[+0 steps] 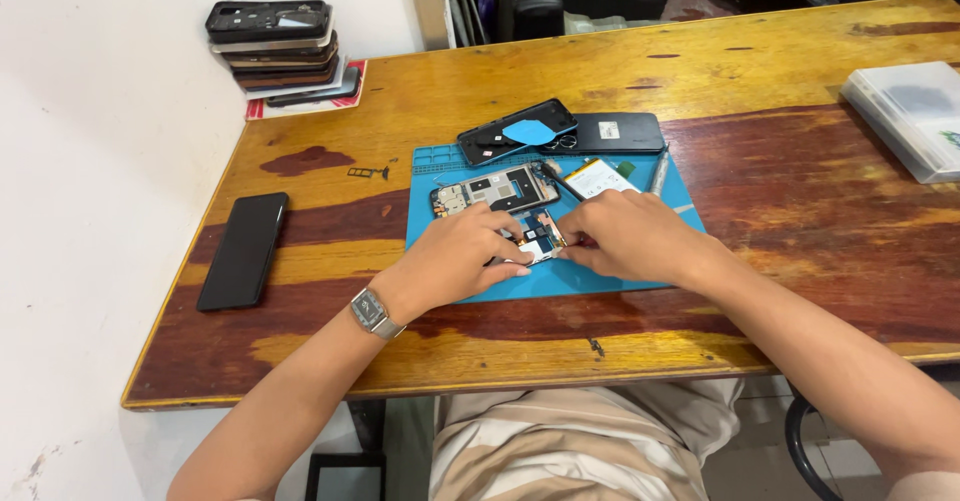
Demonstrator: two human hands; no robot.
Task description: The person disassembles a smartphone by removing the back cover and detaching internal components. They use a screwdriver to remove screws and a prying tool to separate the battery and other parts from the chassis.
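far left: stack of dark rectangular phone cases [283, 51] by the wall. near left: black slab phone [243, 250], face down on the worn wooden table [780, 201]. centre: blue rubber work mat [440, 211] bearing an opened phone frame [495, 190]; left hand [455, 258], with wristwatch [372, 312], fingers pressed flat on a small circuit board [540, 236]; right hand [625, 238] pinching narrow at the board's right edge. far centre: black phone back cover [517, 131] with a blue pick. far right: translucent plastic box [910, 116].

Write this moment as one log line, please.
left hand: on opened phone | right hand: on it too | blue mat below
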